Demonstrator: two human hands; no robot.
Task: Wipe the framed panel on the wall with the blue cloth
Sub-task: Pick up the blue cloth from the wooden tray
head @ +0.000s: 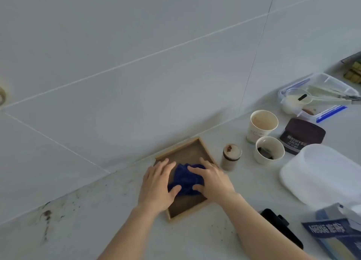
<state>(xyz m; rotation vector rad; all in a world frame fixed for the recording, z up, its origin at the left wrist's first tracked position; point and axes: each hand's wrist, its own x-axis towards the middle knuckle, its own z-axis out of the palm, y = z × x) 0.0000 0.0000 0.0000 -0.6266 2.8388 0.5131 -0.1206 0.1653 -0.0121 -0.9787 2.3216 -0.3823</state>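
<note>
A square brown panel with a light wooden frame [181, 148] lies flat on the pale counter, one corner close to the tiled wall. A crumpled dark blue cloth [185, 178] sits on the middle of the panel. My left hand [157, 183] rests on the panel's left side, its thumb touching the cloth. My right hand [212, 178] lies on the cloth's right part, fingers spread over it and thumb pressed into it. Both hands hold the cloth down between them.
Right of the frame stand a small lidded jar [231, 156], two paper cups [261, 125] [269, 150], a dark cocoa tin [301, 135], a clear box with utensils [320, 95], a white lidded container [324, 173], a blue carton [336, 234] and a black object [281, 227]. Stains mark the counter at left.
</note>
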